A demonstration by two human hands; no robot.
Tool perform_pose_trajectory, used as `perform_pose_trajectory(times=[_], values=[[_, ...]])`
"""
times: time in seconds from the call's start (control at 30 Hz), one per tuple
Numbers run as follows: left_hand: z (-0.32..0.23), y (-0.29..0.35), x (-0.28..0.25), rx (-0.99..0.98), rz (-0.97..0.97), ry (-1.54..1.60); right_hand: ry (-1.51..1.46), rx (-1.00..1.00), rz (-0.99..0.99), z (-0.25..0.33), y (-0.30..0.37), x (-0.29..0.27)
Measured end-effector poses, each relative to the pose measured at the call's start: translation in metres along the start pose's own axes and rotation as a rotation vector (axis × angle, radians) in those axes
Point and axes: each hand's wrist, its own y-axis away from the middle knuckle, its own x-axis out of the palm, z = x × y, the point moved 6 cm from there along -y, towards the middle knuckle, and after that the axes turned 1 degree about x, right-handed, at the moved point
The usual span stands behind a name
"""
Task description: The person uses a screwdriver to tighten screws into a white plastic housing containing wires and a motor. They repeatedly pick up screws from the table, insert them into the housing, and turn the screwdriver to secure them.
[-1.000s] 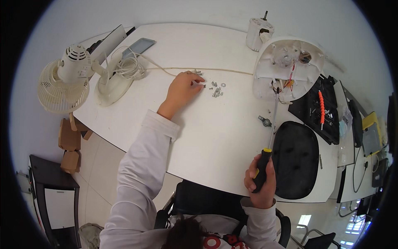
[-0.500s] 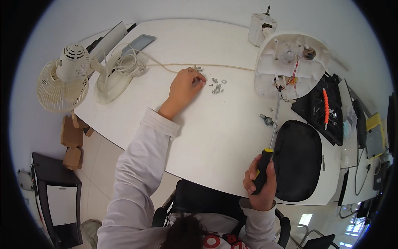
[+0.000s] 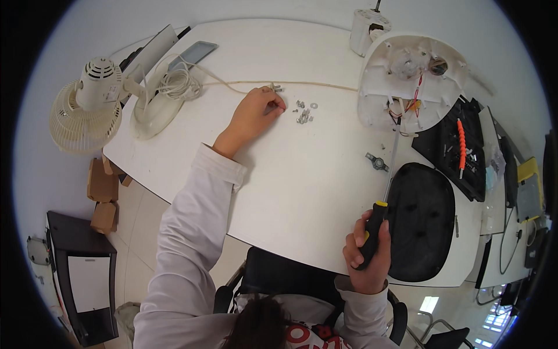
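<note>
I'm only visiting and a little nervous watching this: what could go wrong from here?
Two things, perhaps. The left hand is close beside some loose metal bits on the white table; a careless brush might scatter them. And the right hand holds a long screwdriver whose tip is at the open white housing, near exposed wires; a slip could possibly snag or scratch those.

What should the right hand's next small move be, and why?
Probably ease the black-and-yellow metal-shafted screwdriver in the right hand slightly back: its tip appears beside thin wires inside the open white plastic housing, though contact is unclear.
</note>
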Motion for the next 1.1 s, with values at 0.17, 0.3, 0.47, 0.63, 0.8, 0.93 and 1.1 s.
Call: perform_pose_trajectory(times=[0.17, 0.3, 0.47, 0.63, 0.8, 0.93, 1.1], values=[[-0.001, 0.004, 0.006, 0.085, -0.049, -0.172, -0.038, 0.003, 0.021, 0.0, 0.0, 0.002], [-0.006, 0.005, 0.007, 0.132, -0.053, -0.236, -0.056, 0.001, 0.009, 0.0, 0.0, 0.001], [-0.009, 0.006, 0.006, 0.158, -0.047, -0.241, -0.075, 0.0, 0.012, 0.0, -0.001, 0.001], [-0.01, 0.007, 0.003, 0.119, -0.036, -0.215, -0.082, -0.002, 0.008, 0.0, -0.001, 0.0], [-0.004, 0.009, -0.001, 0.0, -0.063, -0.143, -0.101, -0.004, 0.014, 0.0, -0.001, 0.001], [-0.001, 0.006, -0.006, -0.064, -0.072, -0.024, -0.055, -0.039, 0.035, 0.001, 0.0, 0.002], [-0.001, 0.005, -0.009, -0.242, 0.0, 0.708, 0.376, -0.246, 0.071, 0.008, 0.007, 0.012]])
